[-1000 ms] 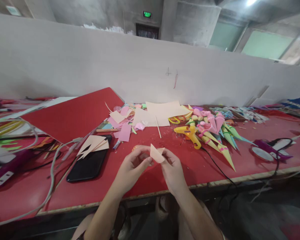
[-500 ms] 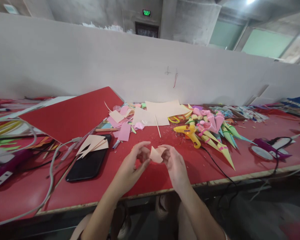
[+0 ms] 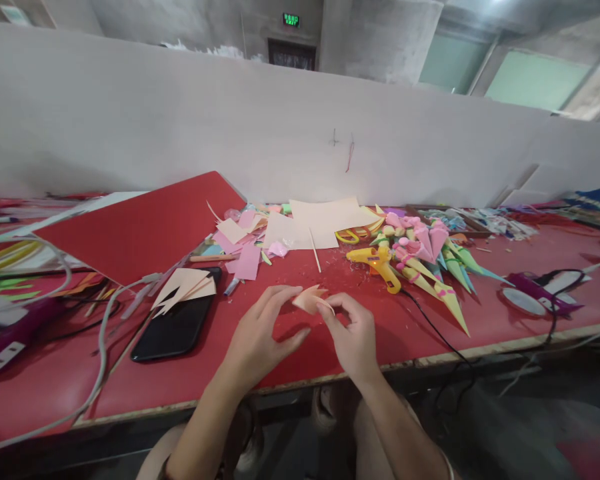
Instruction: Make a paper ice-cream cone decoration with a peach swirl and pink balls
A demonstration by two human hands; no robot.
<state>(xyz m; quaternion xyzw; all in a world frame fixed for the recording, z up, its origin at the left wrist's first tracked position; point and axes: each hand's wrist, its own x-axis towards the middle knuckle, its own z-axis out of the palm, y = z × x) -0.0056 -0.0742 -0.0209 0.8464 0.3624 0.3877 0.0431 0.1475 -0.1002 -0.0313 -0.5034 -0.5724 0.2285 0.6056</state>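
A small curled piece of peach paper [image 3: 310, 300] is pinched between the thumb and fingers of my right hand [image 3: 353, 333], above the red table near its front edge. My left hand [image 3: 260, 333] is beside it on the left, thumb and fingers apart, its fingertips close to the paper's left end. A yellow glue gun [image 3: 377, 263] lies to the right, beyond my right hand. Cut peach paper pieces [image 3: 193, 285] rest on a black phone [image 3: 173, 333] to the left.
Yellow, pink and green paper cones [image 3: 430, 243] lie right of the glue gun. Cream sheets [image 3: 325, 217], a thin stick [image 3: 315, 250] and pink scraps [image 3: 247, 262] are further back. A red board [image 3: 140, 227] leans at left. Cables cross both sides.
My left thumb and fingers have spread apart. My right hand now pinches the peach paper, which has turned and risen slightly.
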